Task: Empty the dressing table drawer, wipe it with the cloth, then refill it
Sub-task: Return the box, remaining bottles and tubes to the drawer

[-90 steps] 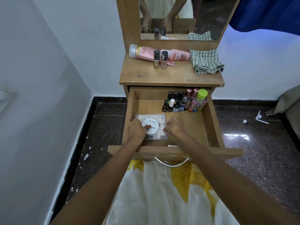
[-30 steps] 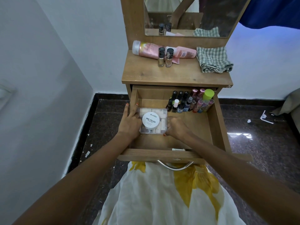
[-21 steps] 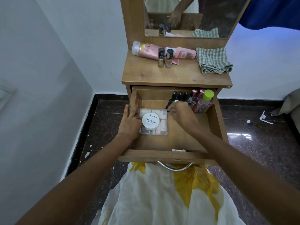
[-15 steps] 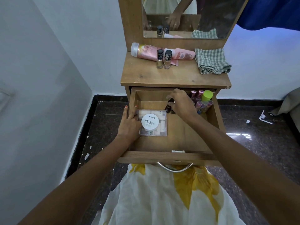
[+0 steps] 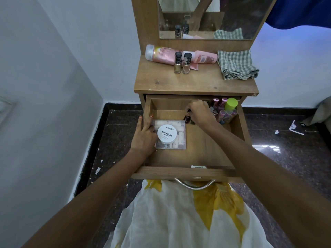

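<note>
The wooden drawer [image 5: 239, 126] stands pulled out. At its left lies a clear plastic box [image 5: 180, 138] with a white round nail polish remover tin [image 5: 167, 134] on top. My left hand [image 5: 144, 136] rests against the box's left side, fingers straight along the drawer wall. My right hand [image 5: 199, 113] reaches to the drawer's back and curls over a cluster of nail polish bottles [image 5: 223, 111]; a dark bottle [image 5: 187, 119] shows under its fingers. A checked cloth [image 5: 236, 65] lies folded on the table top at the right.
On the table top [image 5: 195, 83] lie two pink tubes [image 5: 161, 54] and stand two gold nail polish bottles [image 5: 181, 64]. A mirror [image 5: 232, 17] rises behind. A green-capped bottle [image 5: 231, 103] stands at the drawer's back right. White wall at left, dark floor around.
My right hand left the clear box and moved to the back of the drawer, closing over the nail polish bottles. My left hand stayed beside the box.
</note>
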### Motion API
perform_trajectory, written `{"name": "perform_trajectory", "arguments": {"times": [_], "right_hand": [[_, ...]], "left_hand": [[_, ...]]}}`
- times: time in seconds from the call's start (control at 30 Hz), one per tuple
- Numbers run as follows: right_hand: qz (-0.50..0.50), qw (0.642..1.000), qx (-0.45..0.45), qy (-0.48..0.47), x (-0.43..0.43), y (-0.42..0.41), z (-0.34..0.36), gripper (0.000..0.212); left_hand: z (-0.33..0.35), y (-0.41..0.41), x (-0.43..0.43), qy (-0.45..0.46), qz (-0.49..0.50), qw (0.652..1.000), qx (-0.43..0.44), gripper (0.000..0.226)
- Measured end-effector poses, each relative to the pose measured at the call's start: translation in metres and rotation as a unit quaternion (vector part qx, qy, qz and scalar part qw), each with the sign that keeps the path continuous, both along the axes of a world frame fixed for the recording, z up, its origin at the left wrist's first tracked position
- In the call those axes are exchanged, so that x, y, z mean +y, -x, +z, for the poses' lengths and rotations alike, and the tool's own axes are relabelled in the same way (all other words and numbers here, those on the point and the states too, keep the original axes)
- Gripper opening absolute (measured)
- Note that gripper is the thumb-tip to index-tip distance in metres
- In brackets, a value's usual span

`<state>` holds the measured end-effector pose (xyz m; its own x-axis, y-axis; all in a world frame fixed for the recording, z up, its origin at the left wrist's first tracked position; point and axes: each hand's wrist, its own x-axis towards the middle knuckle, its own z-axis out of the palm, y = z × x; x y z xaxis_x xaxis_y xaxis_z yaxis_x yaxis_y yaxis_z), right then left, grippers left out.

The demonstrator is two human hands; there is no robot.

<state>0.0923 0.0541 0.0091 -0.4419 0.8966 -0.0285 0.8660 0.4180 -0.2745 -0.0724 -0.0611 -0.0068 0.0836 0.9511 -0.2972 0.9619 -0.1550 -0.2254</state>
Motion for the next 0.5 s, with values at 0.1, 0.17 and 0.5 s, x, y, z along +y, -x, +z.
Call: {"name": "perform_trajectory", "arguments": {"times": [0.1,0.17,0.5], "right_hand": [[-0.003,1.000,0.010,0.007,0.001,-0.002,0.000,0.019],[-0.003,1.000,0.020,0.012,0.002,-0.004,0.000,0.018],[0.020,0.999,0.047,0.004,0.001,-0.009,0.019,0.018]], "left_hand": [[-0.002,0.001,0.000,0.000,0.002,1.000,0.005,0.042],[-0.003,0.001,0.000,0.001,0.003,1.000,0.010,0.042],[0.000,-0.001,0.000,0.002,0.001,1.000,0.010,0.042]]}}
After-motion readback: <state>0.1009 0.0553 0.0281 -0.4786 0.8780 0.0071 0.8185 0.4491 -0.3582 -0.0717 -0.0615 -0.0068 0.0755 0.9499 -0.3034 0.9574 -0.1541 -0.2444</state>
